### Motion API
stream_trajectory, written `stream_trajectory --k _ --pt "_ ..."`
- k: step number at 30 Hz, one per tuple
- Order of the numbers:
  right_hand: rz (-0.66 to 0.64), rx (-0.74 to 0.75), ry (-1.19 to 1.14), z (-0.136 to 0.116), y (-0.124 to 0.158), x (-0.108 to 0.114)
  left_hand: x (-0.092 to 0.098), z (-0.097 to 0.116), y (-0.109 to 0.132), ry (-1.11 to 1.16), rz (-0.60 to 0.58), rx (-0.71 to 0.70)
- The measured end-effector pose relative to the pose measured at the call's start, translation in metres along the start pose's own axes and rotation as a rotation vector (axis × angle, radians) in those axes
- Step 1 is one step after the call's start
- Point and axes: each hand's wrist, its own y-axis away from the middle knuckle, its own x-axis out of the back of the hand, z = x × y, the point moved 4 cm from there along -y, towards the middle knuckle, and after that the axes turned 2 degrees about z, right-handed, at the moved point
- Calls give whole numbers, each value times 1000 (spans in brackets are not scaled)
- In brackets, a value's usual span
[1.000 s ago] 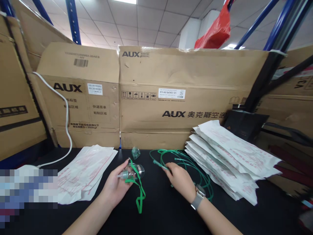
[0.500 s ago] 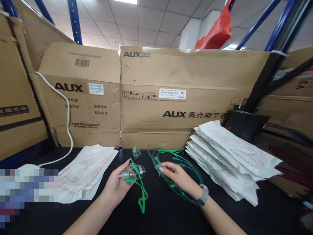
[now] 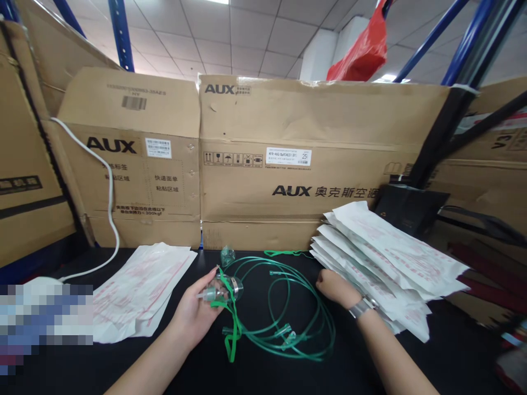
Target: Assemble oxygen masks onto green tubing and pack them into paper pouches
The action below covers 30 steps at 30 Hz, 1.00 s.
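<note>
My left hand [image 3: 201, 307] is closed around a clear oxygen mask [image 3: 222, 289] with a pale green connector, held above the black table. From the mask a green elastic strap [image 3: 234, 329] hangs in a loop. Loose coils of green tubing [image 3: 325, 329] with clear end fittings lie on the table between my hands. My right hand [image 3: 337, 288], wearing a wristwatch [image 3: 363, 307], is beside the stack of white packets [image 3: 395, 252]. Its fingers are curled in, and nothing shows in them.
A crumpled clear green piece [image 3: 227, 255] and another green strap [image 3: 288, 253] lie at the back, before a cardboard wall [image 3: 255, 203]. Flat white packets [image 3: 144, 291] are on the left. A white cable [image 3: 113, 208] runs down there. Behind the right stack is a black box [image 3: 411, 208].
My right hand has let go of the green tubing and moved right to the packet stack. The tubing now lies spread in loops on the table. My left hand still holds the mask.
</note>
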Motion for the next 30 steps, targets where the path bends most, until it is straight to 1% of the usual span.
stream_trajectory --k 2,6,12,16,19,21,26,30 --pt "-91 19 -26 3 1 -2 0 0 -1 -1 -6 -2" --pt "-226 90 -124 -2 10 -4 1 -1 -1 -4 6 2" --pt "-342 150 -221 -8 18 -6 1 0 0 -8 10 2" --pt "-402 174 -261 -13 19 -10 4 -1 -3 -6 42 -4" --pt "-398 181 -267 -19 19 -13 5 -1 -3 1 62 -5" --pt "-371 183 -261 -22 19 -16 4 -1 -3 5 60 -3" --pt "-266 135 -261 -29 15 -25 5 -1 -3 6 66 3" --pt "-159 91 -356 -36 14 -32 7 -2 -5 15 62 8"
